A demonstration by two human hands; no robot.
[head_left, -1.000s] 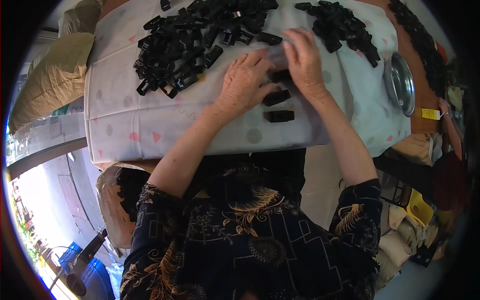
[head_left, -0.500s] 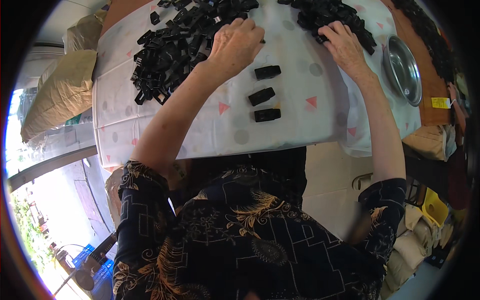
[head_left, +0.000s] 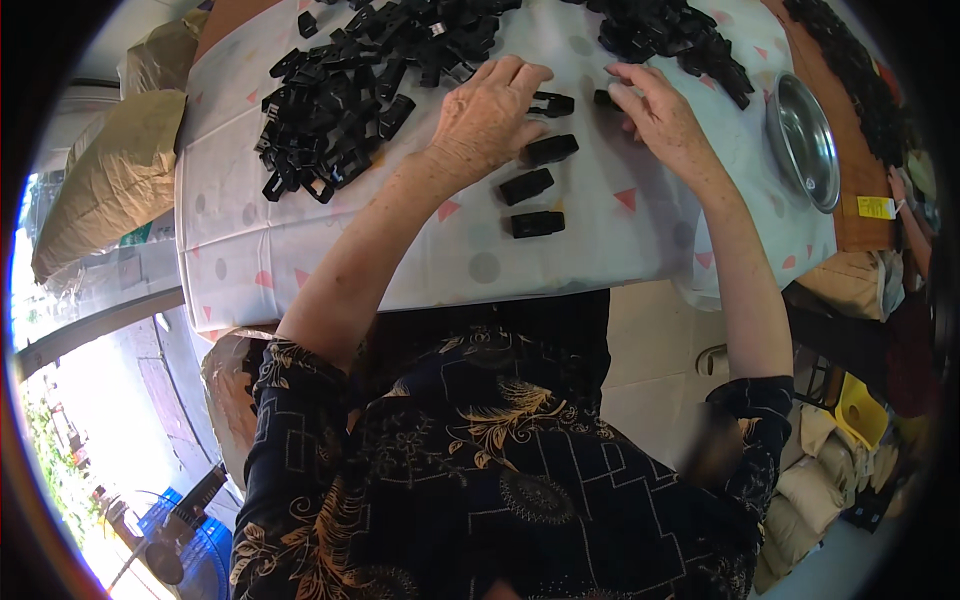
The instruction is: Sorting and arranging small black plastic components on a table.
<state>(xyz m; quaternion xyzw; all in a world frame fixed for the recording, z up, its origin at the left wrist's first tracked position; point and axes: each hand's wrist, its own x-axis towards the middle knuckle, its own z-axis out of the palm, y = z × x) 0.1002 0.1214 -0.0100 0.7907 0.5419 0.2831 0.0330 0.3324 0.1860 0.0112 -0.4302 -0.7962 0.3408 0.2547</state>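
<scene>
My left hand (head_left: 488, 118) is closed on a black plastic frame piece (head_left: 556, 104), which sticks out past the fingers toward the right. Facing it, my right hand (head_left: 660, 118) pinches a small black plastic piece (head_left: 601, 97); the fingers hide part of it. A short gap separates the two pieces. Below them a column of three black plastic blocks lies on the tablecloth: an upper block (head_left: 552, 150), a middle block (head_left: 526, 186) and a lower block (head_left: 537, 224). Left of my left hand spreads a large heap of black frame pieces (head_left: 320, 135).
A second heap of small black parts (head_left: 665, 35) lies beyond my right hand. At the right edge of the patterned tablecloth (head_left: 400, 260) stands a steel bowl (head_left: 805, 140). More black parts (head_left: 850, 75) lie on the brown table, near another person's arm (head_left: 912, 225).
My left hand has come from the left heap with a frame piece. My right hand has left the right heap with a small piece and moved left, so the hands are now close together.
</scene>
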